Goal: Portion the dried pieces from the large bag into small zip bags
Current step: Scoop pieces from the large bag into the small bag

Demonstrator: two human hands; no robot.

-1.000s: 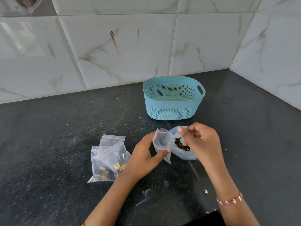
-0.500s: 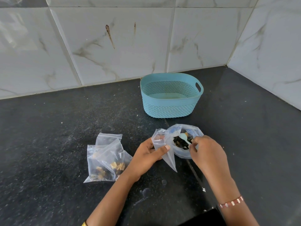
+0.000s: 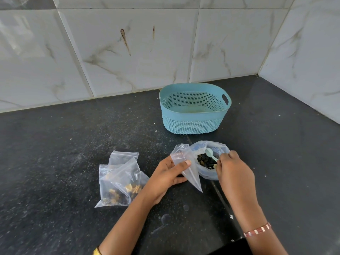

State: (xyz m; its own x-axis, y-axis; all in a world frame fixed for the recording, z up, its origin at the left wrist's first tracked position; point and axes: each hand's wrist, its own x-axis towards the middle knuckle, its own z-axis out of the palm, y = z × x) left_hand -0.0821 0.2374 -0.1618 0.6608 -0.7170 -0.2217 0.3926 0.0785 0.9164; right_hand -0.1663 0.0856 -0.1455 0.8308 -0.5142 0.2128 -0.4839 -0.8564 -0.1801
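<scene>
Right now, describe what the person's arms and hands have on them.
Both forearms are bare, with no sleeves or gloves. The right wrist wears a thin bracelet of alternating reddish-pink and pale segments. At the left arm's lower edge of view sits a gold-coloured bangle, only partly visible. The left hand and right hand show no rings that can be made out.

bright, even daylight; no hard shadows. soft, faint shadow sits directly under the left hand (image 3: 166, 178) and right hand (image 3: 233, 173) on the dark counter (image 3: 55, 181). broad pale reflections on the glossy wall tiles (image 3: 128, 52) well beyond the hands, strongest up and to the left. counter far right of the right hand shows a dull sheen. focus sharp around both hands; no motion blur. wide-angle bending: tile joints lean outward toward the frame edges.
</scene>
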